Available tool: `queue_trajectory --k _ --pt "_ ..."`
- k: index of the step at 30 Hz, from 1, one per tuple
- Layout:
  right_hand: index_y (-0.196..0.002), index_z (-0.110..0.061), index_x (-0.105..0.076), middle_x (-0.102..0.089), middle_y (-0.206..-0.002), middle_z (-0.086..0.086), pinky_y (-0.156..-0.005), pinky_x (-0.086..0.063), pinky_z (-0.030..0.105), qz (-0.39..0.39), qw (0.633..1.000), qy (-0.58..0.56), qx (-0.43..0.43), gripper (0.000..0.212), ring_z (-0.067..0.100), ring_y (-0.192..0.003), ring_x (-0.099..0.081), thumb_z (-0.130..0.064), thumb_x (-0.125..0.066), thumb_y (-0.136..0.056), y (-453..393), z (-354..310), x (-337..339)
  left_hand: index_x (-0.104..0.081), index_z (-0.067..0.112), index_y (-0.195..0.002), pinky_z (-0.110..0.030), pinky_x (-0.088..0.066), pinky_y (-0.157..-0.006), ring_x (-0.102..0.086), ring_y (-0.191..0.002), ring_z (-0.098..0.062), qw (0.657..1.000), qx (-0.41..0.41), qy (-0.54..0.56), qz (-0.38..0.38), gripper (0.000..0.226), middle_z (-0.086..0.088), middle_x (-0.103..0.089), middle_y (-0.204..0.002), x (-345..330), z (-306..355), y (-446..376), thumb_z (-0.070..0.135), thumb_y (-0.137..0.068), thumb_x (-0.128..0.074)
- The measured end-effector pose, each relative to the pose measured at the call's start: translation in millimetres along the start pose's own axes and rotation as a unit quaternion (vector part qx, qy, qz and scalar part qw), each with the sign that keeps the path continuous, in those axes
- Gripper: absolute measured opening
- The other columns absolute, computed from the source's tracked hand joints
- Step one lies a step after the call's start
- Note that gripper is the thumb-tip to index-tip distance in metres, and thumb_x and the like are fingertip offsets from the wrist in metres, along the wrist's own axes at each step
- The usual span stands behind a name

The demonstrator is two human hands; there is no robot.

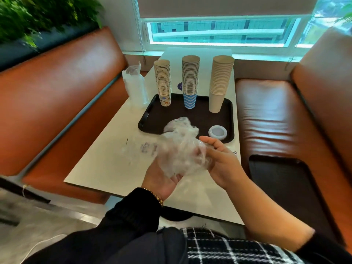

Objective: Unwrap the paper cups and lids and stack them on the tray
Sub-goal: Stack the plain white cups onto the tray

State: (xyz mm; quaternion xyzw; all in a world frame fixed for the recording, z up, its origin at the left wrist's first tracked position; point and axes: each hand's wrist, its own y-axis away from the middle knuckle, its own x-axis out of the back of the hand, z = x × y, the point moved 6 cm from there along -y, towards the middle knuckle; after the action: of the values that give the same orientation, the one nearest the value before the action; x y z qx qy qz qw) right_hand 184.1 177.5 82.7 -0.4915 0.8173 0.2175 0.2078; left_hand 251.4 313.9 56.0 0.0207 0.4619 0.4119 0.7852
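Crumpled clear plastic wrap (181,147) held just in front of the dark brown rectangular tray (150,111). Left hand (163,180) cups it from beneath; right hand (219,161) half open, fingers under film (grip unclear). Judged feather-light, limp, slippery: gather by bunching.

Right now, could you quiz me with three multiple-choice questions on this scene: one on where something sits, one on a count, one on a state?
1. Where does the white lid lie?
A. on the tray's near right corner
B. on the bench
C. atop a cup stack

2. How many cup stacks stand on the tray?
A. two
B. three
C. five

3. What is in the hands?
A. a single cup
B. nothing
C. crumpled clear plastic wrap

Answers: 1 A, the lid rests flat there. 2 B, a patterned stack, a blue-striped stack and a plain stack. 3 C, the left hand and right hand bunch it between them.
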Motion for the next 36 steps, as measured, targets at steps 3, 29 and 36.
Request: queue_trajectory --k 3,29,36 --pt "-0.093 -0.009 -0.066 -0.072 -0.083 0.007 -0.064 -0.055 0.027 -0.026 0.998 0.041 -0.034 0.018 0.017 -0.071 -0.068 0.003 -0.053 -0.09 -2.5 6.9 -7.8 -0.063 0.008 -0.1 -0.039 -0.056 -0.076 -0.069 -0.082 -0.025 0.995 0.023 -0.093 0.022 0.018 -0.01 -0.074 -0.084 -1.8 -8.1 7.2 0.015 -0.096 -0.047" --pt "-0.097 -0.016 -0.066 -0.056 -0.072 0.002 -0.058 -0.046 0.029 0.271 0.934 0.079 -0.218 0.045 0.015 -0.057 -0.051 -0.053 -0.077 -0.073 -3.2 19.3 60.6 -0.06 0.023 -0.094 -0.022 -0.038 -0.055 -0.062 -0.072 -0.009 0.896 -0.235 -0.283 0.248 0.015 0.005 -0.067 -0.091 108.4 158.7 -10.4 0.03 -0.101 -0.05" --pt "-0.095 -0.013 -0.057 -0.064 -0.107 0.013 -0.067 -0.058 0.042 0.125 0.947 0.156 -0.253 0.018 0.025 -0.082 -0.072 -0.024 -0.065 -0.083 6.2 50.6 41.6 -0.058 0.023 -0.091 -0.022 -0.033 -0.05 -0.063 -0.069 -0.01 0.902 -0.215 -0.273 0.258 0.014 0.004 -0.067 -0.085 148.2 166.7 -17.0 0.032 -0.1 -0.052"
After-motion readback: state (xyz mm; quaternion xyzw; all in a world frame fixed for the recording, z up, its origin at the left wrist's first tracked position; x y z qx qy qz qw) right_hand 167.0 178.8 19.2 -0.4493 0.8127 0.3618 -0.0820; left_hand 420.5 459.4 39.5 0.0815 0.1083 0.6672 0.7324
